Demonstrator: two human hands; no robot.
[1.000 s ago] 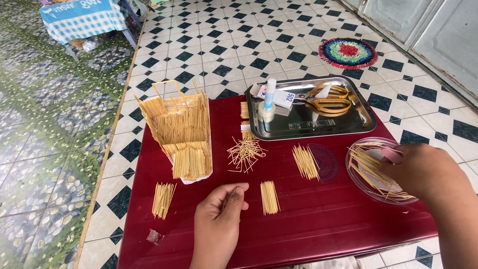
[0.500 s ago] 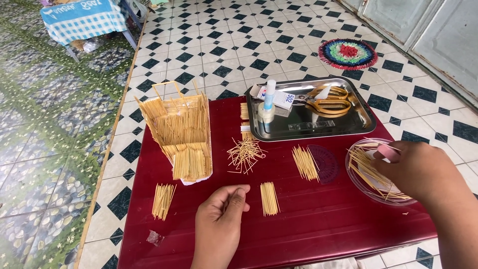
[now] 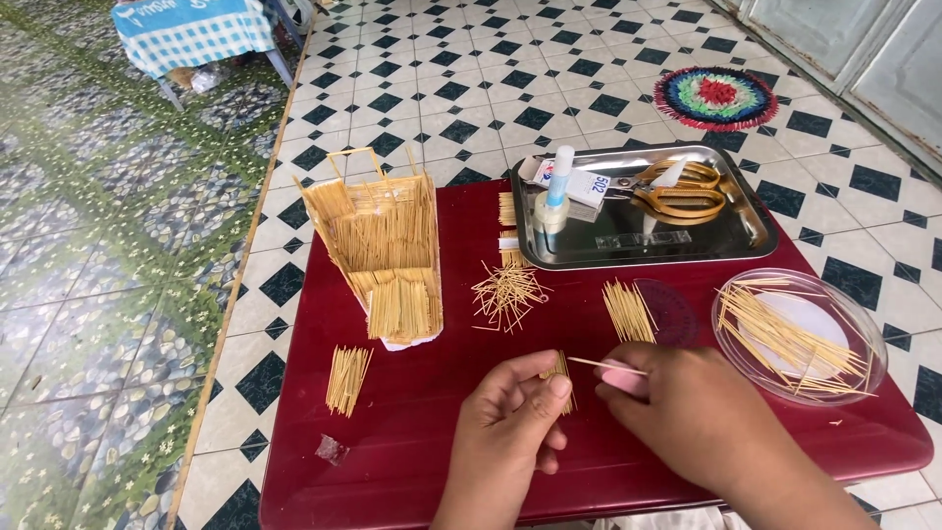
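My left hand (image 3: 510,417) rests on the dark red table (image 3: 412,432), its fingertips on a small bundle of short wooden sticks (image 3: 561,371). My right hand (image 3: 687,417) is close beside it, pinching a pink-handled tool (image 3: 625,381) and one thin stick (image 3: 599,364) that points left toward the bundle. A model house made of sticks (image 3: 381,245) stands at the table's left rear.
A clear round dish (image 3: 863,334) of long sticks sits at the right. A metal tray (image 3: 756,221) at the back holds scissors (image 3: 677,196), a glue bottle (image 3: 557,191) and a small box. Loose stick piles (image 3: 508,292) (image 3: 628,311) (image 3: 346,378) lie around. Tiled floor surrounds the table.
My right hand has come from the clear dish at the right to the middle, now carrying one stick beside my left hand. The left hand barely shifted.
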